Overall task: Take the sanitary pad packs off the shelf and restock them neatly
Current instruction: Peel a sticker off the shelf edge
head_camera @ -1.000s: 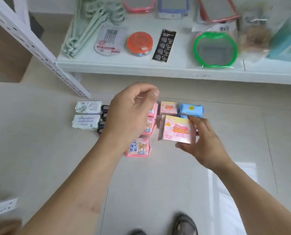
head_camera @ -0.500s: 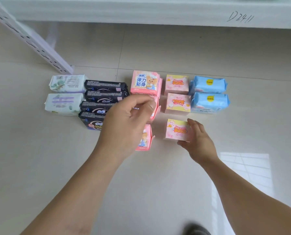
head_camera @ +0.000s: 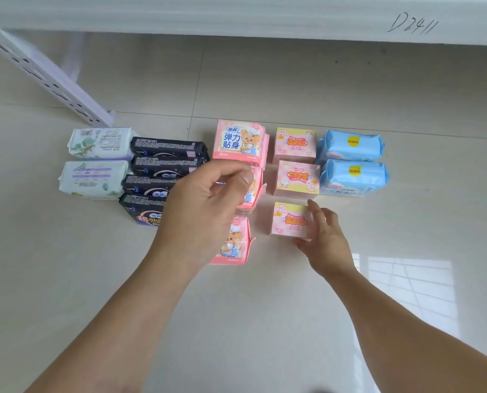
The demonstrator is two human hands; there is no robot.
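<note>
Sanitary pad packs lie in rows on the tiled floor. From left to right there are white packs point(head_camera: 100, 143), black packs point(head_camera: 166, 147), pink bear packs point(head_camera: 238, 140), small pink-and-yellow packs point(head_camera: 294, 143) and blue packs point(head_camera: 350, 146). My right hand point(head_camera: 324, 242) grips a third pink-and-yellow pack point(head_camera: 289, 219) by its right side as it rests on the floor in front of the other two. My left hand point(head_camera: 205, 202) hovers above the pink and black rows with its fingers loosely curled, holding nothing. It hides part of those packs.
A white shelf edge point(head_camera: 236, 18) with handwritten marking runs across the top. A slanted perforated white shelf post point(head_camera: 47, 72) meets the floor at the upper left. Bare tiles lie in front of the rows.
The view dropped from the shelf to the floor. My right hand brought the pink-and-yellow pack down onto the floor in front of its row. My left hand kept its curled pose.
</note>
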